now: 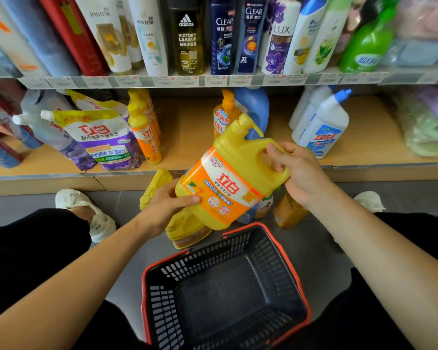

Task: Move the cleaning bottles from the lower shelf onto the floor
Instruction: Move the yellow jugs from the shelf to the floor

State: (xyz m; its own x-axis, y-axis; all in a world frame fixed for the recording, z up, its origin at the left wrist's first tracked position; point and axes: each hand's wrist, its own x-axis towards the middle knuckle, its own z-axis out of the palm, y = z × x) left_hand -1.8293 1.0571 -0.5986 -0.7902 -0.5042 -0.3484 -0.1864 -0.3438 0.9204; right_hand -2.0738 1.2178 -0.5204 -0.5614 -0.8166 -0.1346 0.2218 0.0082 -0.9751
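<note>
Right hand first: grips the handle of the yellow detergent jug, fingers curled through it. With the left hand, cups the jug's lower end, thumb across the orange label. Holds the jug tilted in mid-air before the lower shelf, above other yellow bottles down on the floor, beyond a black basket.

Lower wooden shelf: purple-white refill pouches, slim yellow bottles, orange pump bottle, blue jug, white blue-capped bottles. Grey floor: yellow jugs, amber bottle, black red-rimmed plastic basket.
</note>
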